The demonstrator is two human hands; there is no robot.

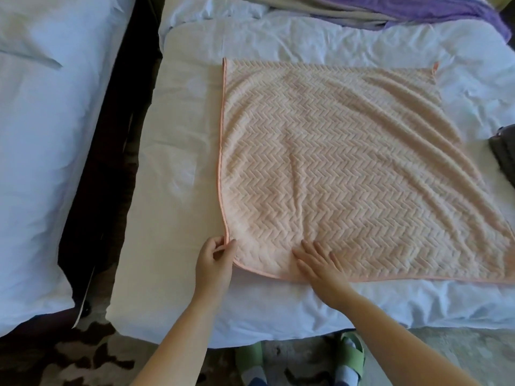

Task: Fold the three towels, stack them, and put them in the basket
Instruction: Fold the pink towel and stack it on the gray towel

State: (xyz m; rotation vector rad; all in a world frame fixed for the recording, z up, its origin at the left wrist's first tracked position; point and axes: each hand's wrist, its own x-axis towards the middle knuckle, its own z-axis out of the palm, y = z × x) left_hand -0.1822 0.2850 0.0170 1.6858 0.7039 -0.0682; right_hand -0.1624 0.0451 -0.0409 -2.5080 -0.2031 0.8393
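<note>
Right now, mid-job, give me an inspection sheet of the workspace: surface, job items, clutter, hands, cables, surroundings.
Surface: white bed sheet, wrinkled.
Job's things: pink towel spread flat on the sheet, small loop at its far right corner; basket not in view.
Clutter: purple and grey fabric bunched at the far edge; dark grey item cut off at the right edge, cannot tell what it is.
Hands: left hand pinches the towel's near left corner; right hand lies flat on the towel by its near edge.
Cables: nothing seen.
Surroundings: second bed on the left across a dark gap; green sandals on the floor.
</note>
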